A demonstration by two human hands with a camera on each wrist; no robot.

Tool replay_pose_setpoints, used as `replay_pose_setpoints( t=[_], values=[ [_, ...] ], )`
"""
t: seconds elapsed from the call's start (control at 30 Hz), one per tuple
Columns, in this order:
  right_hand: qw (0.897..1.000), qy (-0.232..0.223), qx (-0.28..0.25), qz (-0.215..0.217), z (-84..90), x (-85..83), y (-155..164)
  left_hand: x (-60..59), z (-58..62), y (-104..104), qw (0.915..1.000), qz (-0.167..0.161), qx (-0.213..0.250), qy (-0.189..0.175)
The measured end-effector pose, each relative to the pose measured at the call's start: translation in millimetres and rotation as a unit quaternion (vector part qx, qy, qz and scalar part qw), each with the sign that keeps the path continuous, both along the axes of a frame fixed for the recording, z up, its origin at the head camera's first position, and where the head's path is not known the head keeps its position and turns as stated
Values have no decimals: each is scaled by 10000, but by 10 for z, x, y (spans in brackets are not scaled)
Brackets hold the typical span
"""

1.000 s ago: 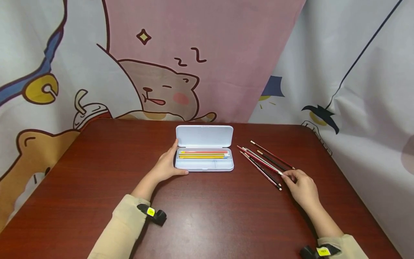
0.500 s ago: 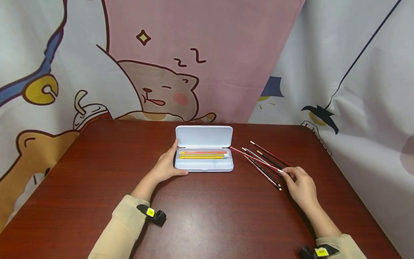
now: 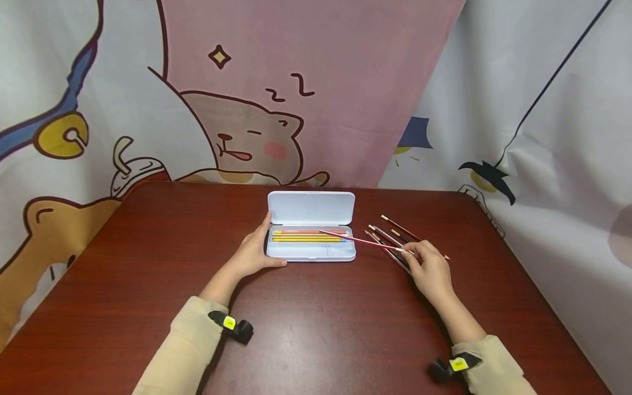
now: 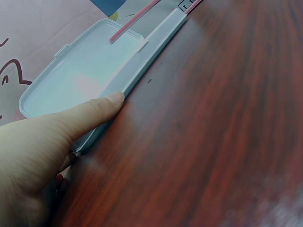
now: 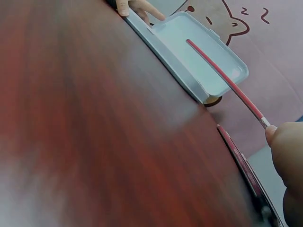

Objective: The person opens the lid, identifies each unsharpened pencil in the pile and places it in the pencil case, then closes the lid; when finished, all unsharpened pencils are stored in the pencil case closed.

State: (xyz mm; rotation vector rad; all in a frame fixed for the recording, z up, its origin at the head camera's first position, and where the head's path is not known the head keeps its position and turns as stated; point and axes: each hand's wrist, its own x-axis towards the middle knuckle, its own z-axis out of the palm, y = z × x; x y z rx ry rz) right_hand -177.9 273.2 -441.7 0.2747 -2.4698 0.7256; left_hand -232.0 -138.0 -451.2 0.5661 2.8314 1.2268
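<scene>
My left hand [image 3: 254, 253] holds the left end of an open white pencil case [image 3: 298, 253], thumb along its front edge and a finger reaching up beside the raised lid [image 3: 311, 208]. Several yellow and orange pencils [image 3: 306, 239] lie in its rear compartment. Over the case's right end slants a red pencil [image 3: 367, 241], its white-tipped end pinched between the thumb and fingers of my right hand [image 3: 430, 271]. Its far end overlaps the stored pencils in the head view. In the right wrist view that red pencil [image 5: 227, 81] shows in front of the lid.
Several loose pencils [image 3: 390, 254], dark, red and white, lie right of the case, partly under my right hand. A dark red pencil [image 3: 400, 227] lies farthest back. The brown wooden table [image 3: 316, 318] meets a printed cloth [image 3: 345, 109] behind.
My right hand has drawn the red pencil out from the loose ones and moved it left, so that it reaches over the case. My left hand has stayed at the case.
</scene>
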Motion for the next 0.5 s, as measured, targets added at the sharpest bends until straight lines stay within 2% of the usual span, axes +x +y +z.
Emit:
replay_pose_setpoints(
  t=[0.3,0.5],
  values=[
    [9989,272,-115,352,13,-201,-288,2,-1,-8,10000,-27,-29,70],
    [9983,111,-163,552,-7,-325,-458,-5,-3,-8,9999,-67,-7,110]
  ],
)
